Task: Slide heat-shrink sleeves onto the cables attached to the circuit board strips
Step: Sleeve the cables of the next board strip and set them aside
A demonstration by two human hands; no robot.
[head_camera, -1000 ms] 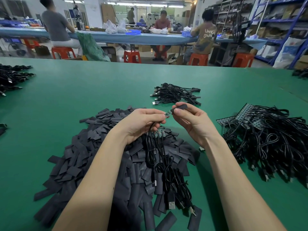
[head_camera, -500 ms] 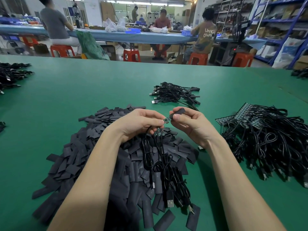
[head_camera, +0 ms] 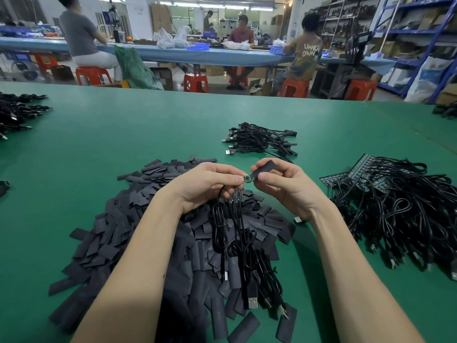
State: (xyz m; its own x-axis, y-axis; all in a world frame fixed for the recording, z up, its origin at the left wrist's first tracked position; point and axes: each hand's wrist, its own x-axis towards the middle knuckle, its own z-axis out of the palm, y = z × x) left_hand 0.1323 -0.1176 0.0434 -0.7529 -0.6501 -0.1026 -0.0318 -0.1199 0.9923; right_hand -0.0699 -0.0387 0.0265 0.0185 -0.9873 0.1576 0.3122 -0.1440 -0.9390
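The left hand (head_camera: 210, 186) pinches a small green circuit board strip (head_camera: 248, 178), its thin black cables (head_camera: 237, 243) hanging below the palm. The right hand (head_camera: 284, 186) pinches a flat black heat-shrink sleeve (head_camera: 264, 170), whose mouth meets the board's tip. Best keep sleeve and board in line, squeezing the sleeve's edges so it opens.

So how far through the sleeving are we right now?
Done, it seems: a small bundle of sleeved cables lies farther back. In hand: the left hand holds a little board with its cables hanging, and the right hand pinches a sleeve at its end, barely on. Left: the large heap of unsleeved board strips and cables on the right.
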